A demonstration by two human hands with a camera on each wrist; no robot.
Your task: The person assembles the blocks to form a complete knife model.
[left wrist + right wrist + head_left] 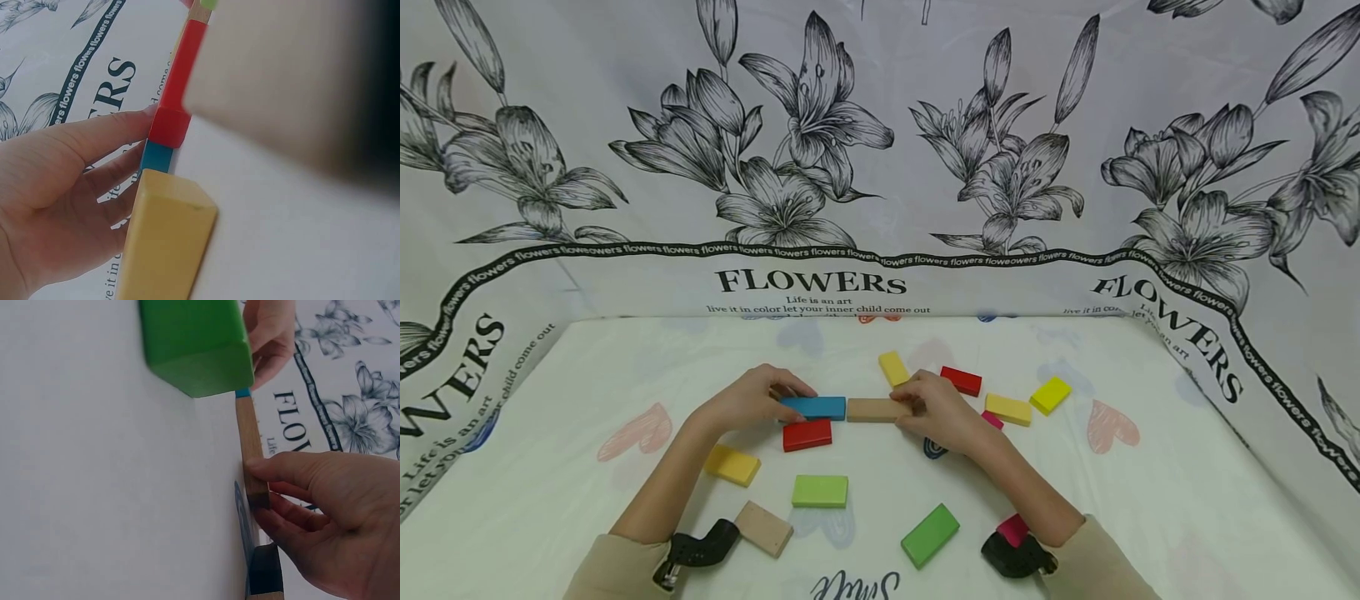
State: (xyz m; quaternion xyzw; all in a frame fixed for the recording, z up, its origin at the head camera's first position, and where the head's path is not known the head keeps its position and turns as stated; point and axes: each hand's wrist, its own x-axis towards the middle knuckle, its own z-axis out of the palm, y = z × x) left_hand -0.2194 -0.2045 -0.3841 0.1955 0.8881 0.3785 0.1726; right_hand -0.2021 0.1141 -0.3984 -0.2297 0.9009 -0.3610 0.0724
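A blue block (820, 407) and a plain wooden block (872, 410) lie end to end on the white cloth, with at most a thin gap between them. My left hand (751, 400) holds the blue block's left end, thumb in front and fingers behind. The right hand (943, 412) pinches the right end of the wooden block, seen also in the right wrist view, where the thumb (281, 467) lies against its side. Just in front of the blue block lies a red block (807, 435). The left wrist view shows it close to my left thumb (134, 127).
Nearer me lie a yellow block (732, 465), a light green block (820, 492), another wooden block (763, 528) and a green block (930, 536). Behind and beside my right hand are a pale yellow block (892, 368), a red block (961, 381) and a bright yellow block (1050, 396).
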